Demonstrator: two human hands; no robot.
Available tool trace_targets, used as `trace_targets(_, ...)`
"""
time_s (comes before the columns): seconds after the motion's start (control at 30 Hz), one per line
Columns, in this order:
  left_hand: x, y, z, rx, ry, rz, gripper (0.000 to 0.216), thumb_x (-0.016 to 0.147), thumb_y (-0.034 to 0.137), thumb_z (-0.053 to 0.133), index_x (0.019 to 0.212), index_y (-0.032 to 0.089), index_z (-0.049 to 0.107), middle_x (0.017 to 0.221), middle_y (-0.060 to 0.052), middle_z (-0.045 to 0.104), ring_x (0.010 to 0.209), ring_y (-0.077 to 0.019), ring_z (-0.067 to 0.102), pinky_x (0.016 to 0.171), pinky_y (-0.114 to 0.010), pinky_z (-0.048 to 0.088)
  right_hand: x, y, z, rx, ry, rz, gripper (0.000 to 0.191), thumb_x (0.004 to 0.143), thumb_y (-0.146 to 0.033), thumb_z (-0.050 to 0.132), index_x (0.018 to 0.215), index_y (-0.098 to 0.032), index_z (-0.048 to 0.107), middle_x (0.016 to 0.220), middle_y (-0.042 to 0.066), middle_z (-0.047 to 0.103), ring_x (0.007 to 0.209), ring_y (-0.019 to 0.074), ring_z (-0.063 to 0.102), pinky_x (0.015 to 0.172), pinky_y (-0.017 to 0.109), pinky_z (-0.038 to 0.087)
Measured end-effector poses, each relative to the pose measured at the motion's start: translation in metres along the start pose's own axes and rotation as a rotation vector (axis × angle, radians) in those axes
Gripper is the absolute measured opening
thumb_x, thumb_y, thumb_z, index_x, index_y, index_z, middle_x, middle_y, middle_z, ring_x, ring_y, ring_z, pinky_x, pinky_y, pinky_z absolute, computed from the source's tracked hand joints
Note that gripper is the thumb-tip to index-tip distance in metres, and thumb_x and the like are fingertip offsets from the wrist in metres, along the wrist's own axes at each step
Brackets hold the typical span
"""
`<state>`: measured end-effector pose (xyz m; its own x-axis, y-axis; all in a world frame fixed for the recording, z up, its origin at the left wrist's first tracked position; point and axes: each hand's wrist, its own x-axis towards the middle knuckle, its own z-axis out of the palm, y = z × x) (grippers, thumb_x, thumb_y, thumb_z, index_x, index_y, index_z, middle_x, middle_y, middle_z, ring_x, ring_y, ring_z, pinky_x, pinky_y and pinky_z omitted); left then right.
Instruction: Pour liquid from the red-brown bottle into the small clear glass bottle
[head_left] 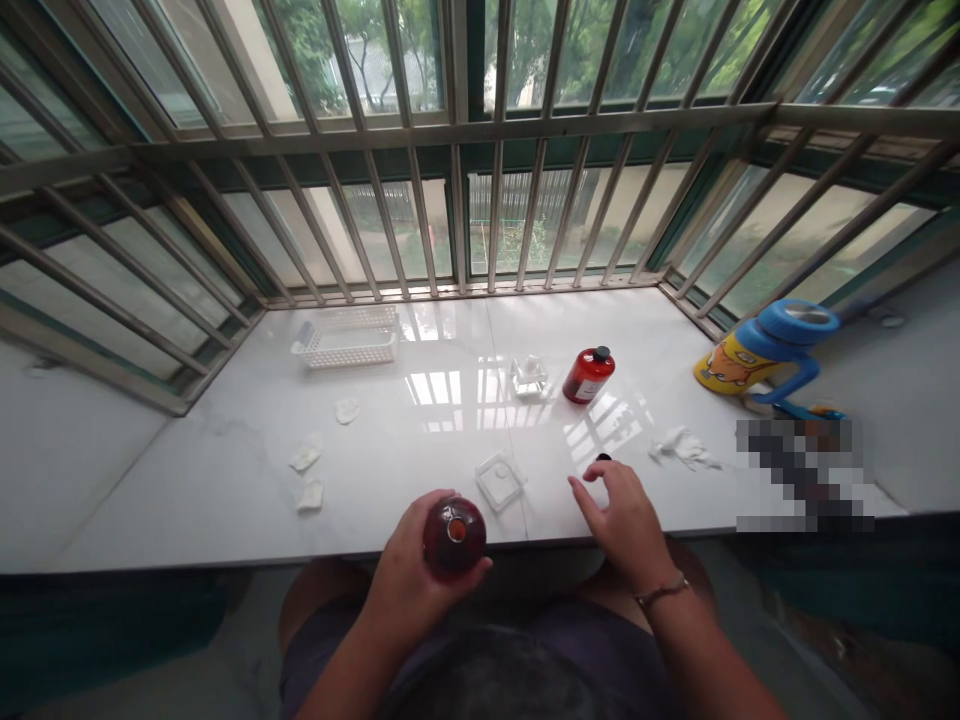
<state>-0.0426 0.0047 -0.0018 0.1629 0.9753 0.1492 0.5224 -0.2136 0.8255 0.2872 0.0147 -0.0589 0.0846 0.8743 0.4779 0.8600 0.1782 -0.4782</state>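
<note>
My left hand [409, 575] grips a dark red bottle [454, 538] with its mouth open, held upright at the near edge of the white sill [225, 480]. My right hand [626, 520] rests on the sill with fingers spread, its fingertips beside a small black cap [603, 458]. A clear square dish [500, 480] lies between my two hands. Farther back stands a second red bottle with a black cap [589, 375], and a small clear glass piece [529, 375] sits to its left.
A white plastic basket [346, 340] sits at the back left. Several crumpled white wipes [307, 452] lie on the left, another crumpled wipe [684, 446] on the right. A blue and yellow cup [761, 358] lies tipped at the right. Metal window bars [457, 200] close the back.
</note>
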Motion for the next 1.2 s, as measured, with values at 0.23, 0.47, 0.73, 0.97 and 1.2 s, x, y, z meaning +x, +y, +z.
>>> trace_targets(0.23,0.003,0.027,0.014,-0.048,-0.087,0.144,0.075,0.074,0.037,0.095,0.138,0.029,0.058,0.134,-0.01,0.071,0.119,-0.0306,0.073,0.103,-0.047,0.063,-0.02,-0.084,0.006,0.689,-0.328,0.154,0.025,0.112,-0.041,0.044,0.125,-0.023,0.057,0.114,0.009,0.068,0.102,0.0206,0.068,0.092,0.036,0.058)
trace_targets(0.47,0.001,0.049,0.02,-0.279,-0.28,0.212,0.089,0.065,0.039,0.102,0.14,0.033,0.056,0.132,-0.006,0.073,0.119,-0.0301,0.075,0.121,-0.052,0.051,-0.038,-0.119,0.011,1.603,-0.563,0.851,0.072,0.097,-0.081,0.055,0.131,-0.019,0.068,0.127,0.014,0.075,0.124,0.0307,0.068,0.111,0.045,0.051)
trace_targets(0.73,0.009,0.048,0.019,-0.476,-0.471,0.221,0.101,0.054,0.031,0.107,0.141,0.038,0.057,0.137,-0.001,0.073,0.125,-0.0298,0.073,0.138,-0.06,0.017,-0.055,-0.117,0.01,2.056,-0.764,1.08,0.06,0.091,-0.069,0.076,0.127,-0.021,0.077,0.131,0.01,0.077,0.134,0.0276,0.066,0.12,0.042,0.045)
trace_targets(0.97,0.013,0.051,0.021,-0.571,-0.394,0.104,0.093,0.059,0.032,0.106,0.137,0.032,0.056,0.138,-0.006,0.072,0.122,-0.0286,0.073,0.111,-0.041,0.056,-0.055,-0.126,0.018,2.053,-0.542,1.093,0.061,0.092,-0.07,0.075,0.13,-0.022,0.078,0.134,0.009,0.077,0.132,0.0261,0.066,0.123,0.04,0.043)
trace_targets(1.2,0.01,0.046,0.036,-0.586,-0.291,-0.007,0.087,0.063,0.034,0.104,0.133,0.03,0.051,0.14,-0.008,0.071,0.122,-0.0285,0.073,0.103,-0.038,0.058,-0.064,-0.116,0.021,2.046,-0.564,1.006,0.07,0.086,-0.077,0.076,0.134,-0.025,0.076,0.147,0.009,0.07,0.146,0.0294,0.057,0.129,0.046,0.035)
